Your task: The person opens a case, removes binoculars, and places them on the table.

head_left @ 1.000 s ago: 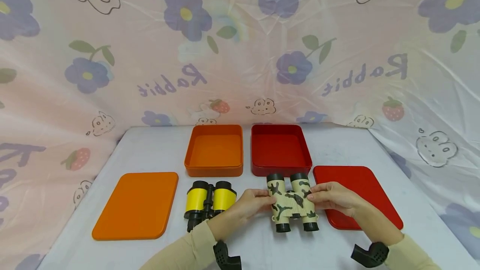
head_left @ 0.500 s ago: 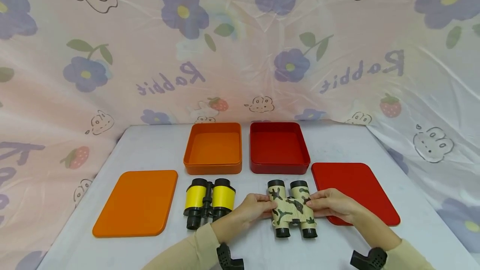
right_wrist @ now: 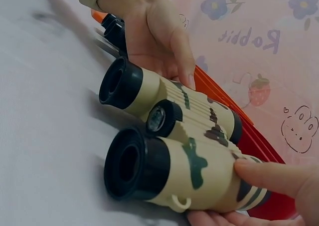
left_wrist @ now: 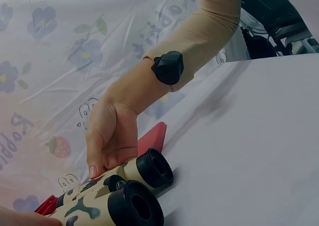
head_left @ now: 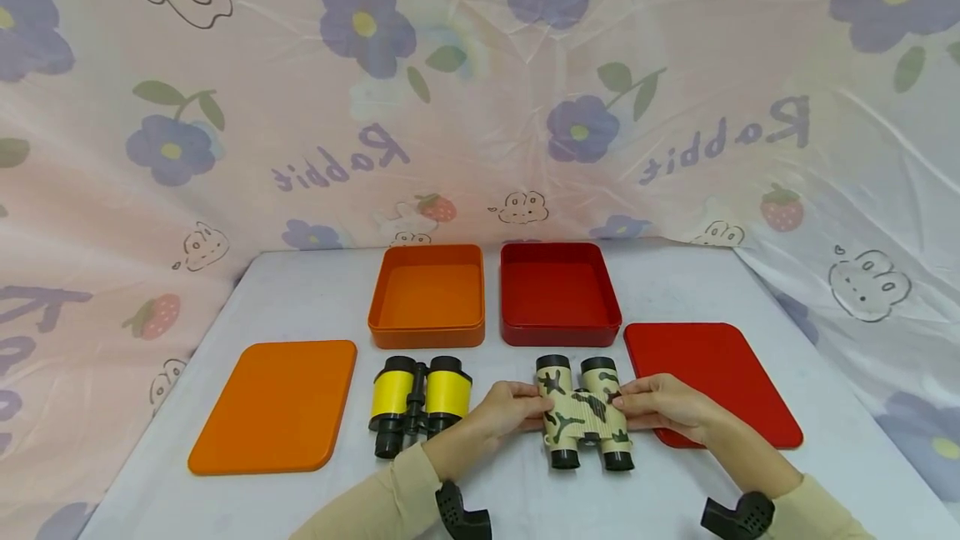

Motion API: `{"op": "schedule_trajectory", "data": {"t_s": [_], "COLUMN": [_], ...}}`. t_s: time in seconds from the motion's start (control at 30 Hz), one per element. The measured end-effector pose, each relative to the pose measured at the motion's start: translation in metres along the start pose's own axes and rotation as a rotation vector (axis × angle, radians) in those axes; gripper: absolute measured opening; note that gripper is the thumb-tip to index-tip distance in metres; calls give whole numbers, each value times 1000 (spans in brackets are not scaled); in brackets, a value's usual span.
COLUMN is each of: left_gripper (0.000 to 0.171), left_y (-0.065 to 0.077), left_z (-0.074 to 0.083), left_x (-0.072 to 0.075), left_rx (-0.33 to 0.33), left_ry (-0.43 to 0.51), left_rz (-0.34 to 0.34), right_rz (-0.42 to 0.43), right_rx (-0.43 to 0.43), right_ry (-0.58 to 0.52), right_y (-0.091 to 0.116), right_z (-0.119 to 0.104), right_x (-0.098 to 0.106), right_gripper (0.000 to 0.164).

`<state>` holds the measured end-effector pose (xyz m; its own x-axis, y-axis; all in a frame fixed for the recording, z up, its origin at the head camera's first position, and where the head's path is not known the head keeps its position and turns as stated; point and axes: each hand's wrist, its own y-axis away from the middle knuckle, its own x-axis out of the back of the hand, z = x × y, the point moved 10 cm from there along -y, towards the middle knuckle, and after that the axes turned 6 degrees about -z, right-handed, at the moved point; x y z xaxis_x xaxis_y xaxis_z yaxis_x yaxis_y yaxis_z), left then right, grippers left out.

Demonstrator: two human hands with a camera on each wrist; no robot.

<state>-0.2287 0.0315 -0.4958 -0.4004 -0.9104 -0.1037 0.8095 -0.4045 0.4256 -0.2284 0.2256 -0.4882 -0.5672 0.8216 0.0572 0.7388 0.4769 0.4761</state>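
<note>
Camouflage-patterned binoculars (head_left: 588, 417) with black eyepieces lie low over the white table, in front of the red box. My left hand (head_left: 501, 417) grips their left barrel, thumb on top. On the opposite barrel, my right hand (head_left: 670, 408) has its thumb above and its fingers at the side and below. The right wrist view shows the binoculars (right_wrist: 199, 151) close, with both eyepieces facing the near side. Yellow-and-black binoculars (head_left: 447, 392) stand left of my left hand, partly covered by its wrist.
An orange open box (head_left: 427, 338) and a red open box (head_left: 561, 335) stand side by side at the back. The flat orange lid (head_left: 270, 407) lies at left, the red lid (head_left: 712, 373) at right, partly under my right hand. Behind hangs a patterned cloth (head_left: 480, 123).
Both hands have brought the camouflage binoculars slightly down and toward me, away from the red box's front edge. In the last half second they have barely moved.
</note>
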Motion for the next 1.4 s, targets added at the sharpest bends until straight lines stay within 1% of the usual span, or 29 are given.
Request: {"op": "schedule_trajectory", "data": {"t_s": [0.37, 0.63, 0.83, 1.03, 1.4], "left_gripper": [39, 39, 40, 39, 39], "left_y": [1, 0, 1, 2, 3], "left_z": [-2, -2, -2, -2, -4], "left_x": [1, 2, 2, 2, 3], "left_rx": [12, 19, 20, 7, 31], "left_ry": [-52, -98, -122, -129, -147], "left_rz": [5, 6, 14, 16, 25], "right_rz": [5, 26, 38, 58, 107], "right_rx": [2, -3, -17, -23, -62], "right_ry": [-17, -11, 10, 43, 69], "right_y": [0, 0, -2, -2, 0], "right_z": [0, 0, 0, 1, 2], "right_x": [-2, 0, 1, 3, 5], "right_gripper": [53, 57, 55, 54, 55]}}
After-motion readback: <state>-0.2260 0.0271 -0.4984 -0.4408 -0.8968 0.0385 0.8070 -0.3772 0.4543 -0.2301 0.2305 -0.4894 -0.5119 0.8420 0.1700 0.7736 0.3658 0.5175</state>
